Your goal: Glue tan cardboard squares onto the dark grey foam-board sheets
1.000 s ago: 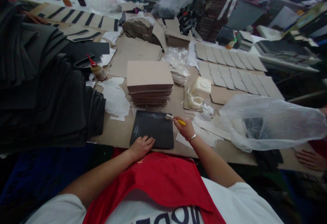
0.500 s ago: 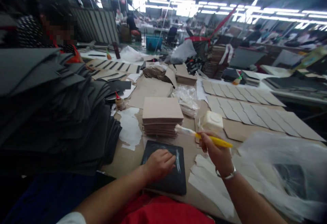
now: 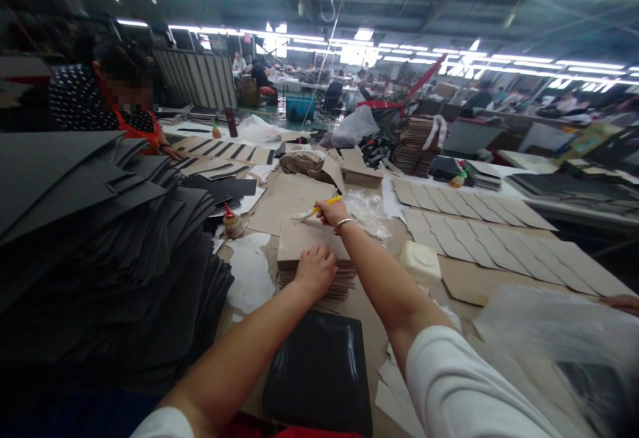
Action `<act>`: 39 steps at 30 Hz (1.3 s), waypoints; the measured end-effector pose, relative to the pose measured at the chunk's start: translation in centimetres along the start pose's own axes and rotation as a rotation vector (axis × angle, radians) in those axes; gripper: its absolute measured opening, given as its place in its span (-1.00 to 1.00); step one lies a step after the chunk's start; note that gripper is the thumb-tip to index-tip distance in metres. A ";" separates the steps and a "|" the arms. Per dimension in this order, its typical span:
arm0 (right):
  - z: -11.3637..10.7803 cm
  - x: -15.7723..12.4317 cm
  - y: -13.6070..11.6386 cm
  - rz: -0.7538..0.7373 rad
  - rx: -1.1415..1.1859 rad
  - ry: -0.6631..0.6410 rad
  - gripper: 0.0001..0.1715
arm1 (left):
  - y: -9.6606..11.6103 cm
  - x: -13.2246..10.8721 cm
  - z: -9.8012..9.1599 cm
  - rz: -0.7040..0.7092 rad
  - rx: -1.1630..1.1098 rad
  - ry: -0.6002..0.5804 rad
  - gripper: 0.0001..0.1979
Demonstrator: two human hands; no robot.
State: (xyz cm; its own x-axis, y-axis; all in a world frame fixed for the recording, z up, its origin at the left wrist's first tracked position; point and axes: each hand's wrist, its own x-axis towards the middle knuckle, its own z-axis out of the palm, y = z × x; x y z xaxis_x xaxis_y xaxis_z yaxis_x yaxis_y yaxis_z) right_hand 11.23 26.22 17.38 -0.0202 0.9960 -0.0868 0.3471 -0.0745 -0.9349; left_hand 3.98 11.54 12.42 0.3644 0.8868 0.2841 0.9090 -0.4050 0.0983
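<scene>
My left hand (image 3: 313, 269) rests on the near edge of a stack of tan cardboard squares (image 3: 299, 241), fingers curled over the top sheet. My right hand (image 3: 332, 212) reaches past the stack's far corner, closed around a yellow-handled brush (image 3: 313, 211) whose bristles point left over the top sheet. A black board (image 3: 319, 371) smeared with glue lies on the table close to me, below both arms.
A tall heap of black sheets (image 3: 94, 238) fills the left. A glue bottle (image 3: 231, 223), a white glue tub (image 3: 421, 261), rows of cut grey pieces (image 3: 479, 225) and a clear plastic bag (image 3: 559, 338) lie around. Another person (image 3: 120, 102) sits far left.
The camera tilted up. Both hands left the black board and moved forward to the cardboard stack; the right hand carried the brush across to the stack's far side.
</scene>
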 end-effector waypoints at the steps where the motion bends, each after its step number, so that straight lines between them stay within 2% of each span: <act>1: -1.4 0.1 0.5 0.002 -0.018 0.055 -0.83 | -0.3 0.3 -0.3 -0.014 0.003 -0.008 -0.76; 4: -6.5 -1.0 2.0 -0.013 -0.077 0.192 -0.83 | -1.0 1.5 -1.0 -0.010 0.014 -0.064 -0.81; 6: -9.2 -3.0 2.9 -0.149 -0.219 0.200 -0.82 | -1.4 2.3 -1.4 0.028 0.025 -0.102 -0.78; 8: -10.8 -5.7 3.6 -0.382 -0.494 0.087 -0.81 | -1.7 2.8 -1.8 0.065 0.037 -0.143 -0.74; 10: -11.6 -9.1 4.1 -0.580 -0.794 -0.091 -0.78 | -2.0 3.2 -2.3 0.087 0.043 -0.192 -0.72; 13: -12.7 -14.4 4.5 -0.646 -0.989 -0.272 -0.74 | -2.4 3.6 -2.8 0.092 0.036 -0.254 -0.68; 15: -13.9 -17.7 4.5 -0.649 -0.939 -0.326 -0.71 | -2.8 4.0 -3.0 0.092 0.029 -0.278 -0.65; 17: -15.3 -20.4 4.5 -0.637 -0.779 -0.314 -0.69 | -3.1 4.5 -3.1 0.103 0.026 -0.296 -0.62; 21: -17.1 -23.6 5.3 -0.502 -0.280 -0.046 -0.58 | -3.7 5.6 -3.4 0.141 0.027 -0.340 -0.60; 25: -16.1 -24.8 6.5 -0.397 0.093 0.173 -0.45 | -3.6 5.9 -3.8 0.200 0.046 -0.372 -0.63; 30: -13.0 -25.2 7.4 -0.332 0.237 0.243 -0.42 | -2.6 4.6 -4.3 0.273 0.085 -0.345 -0.77; 33: -11.4 -24.8 8.0 -0.323 0.273 0.273 -0.47 | -2.2 3.3 -5.2 0.286 0.105 -0.294 -0.78; 35: -10.4 -24.2 8.5 -0.317 0.288 0.292 -0.53 | -2.2 2.2 -6.5 0.256 0.106 -0.177 -0.73; 37: -9.2 -23.4 8.9 -0.306 0.276 0.288 -0.58 | -2.3 0.7 -8.2 0.178 0.043 0.118 -0.72; 39: -7.7 -22.4 9.1 -0.299 0.228 0.286 -0.61 | -2.2 -1.1 -9.7 0.068 -0.098 0.496 -0.77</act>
State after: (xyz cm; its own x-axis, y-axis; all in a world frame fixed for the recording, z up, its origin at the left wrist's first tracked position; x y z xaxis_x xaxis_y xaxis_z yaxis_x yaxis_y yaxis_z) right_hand 22.09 3.61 13.45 0.1821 0.9466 0.2661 0.1497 0.2408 -0.9590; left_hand -0.40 9.35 21.12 0.2604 0.6551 0.7092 0.8549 -0.4978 0.1459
